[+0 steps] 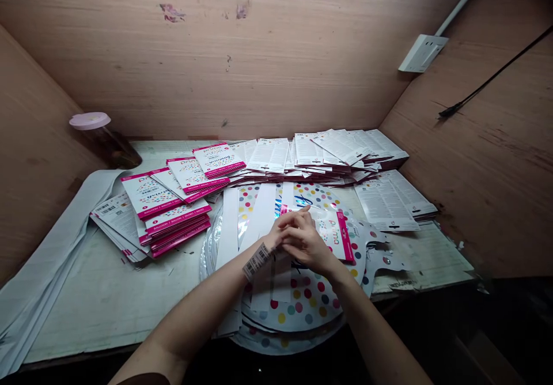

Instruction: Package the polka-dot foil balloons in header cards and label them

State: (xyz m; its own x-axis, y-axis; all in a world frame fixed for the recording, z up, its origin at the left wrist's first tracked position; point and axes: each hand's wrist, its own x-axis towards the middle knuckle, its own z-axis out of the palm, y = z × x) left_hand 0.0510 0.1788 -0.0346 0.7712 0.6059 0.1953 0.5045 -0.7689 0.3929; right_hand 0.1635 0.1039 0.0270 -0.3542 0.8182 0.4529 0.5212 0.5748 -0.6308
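My left hand (288,227) and my right hand (307,245) meet above a flat pile of round foil balloons (317,304) with coloured dots. Fingers of both hands are bent and overlap; whatever lies between them, if anything, is hidden. Stuck on my left wrist is a barcode label strip (258,262). Under and beside the hands lies a white and pink balloon packet (334,232), partly covered by the right hand. White paper strips (228,223) run across the balloons on the left.
Packets with pink edges (173,223) are stacked at the left. A long row of packets lying white side up (311,154) lines the back wall, with more packets (391,200) at right. A lidded jar (106,140) leans in the left corner. Long paper sheets (64,246) hang over the left edge.
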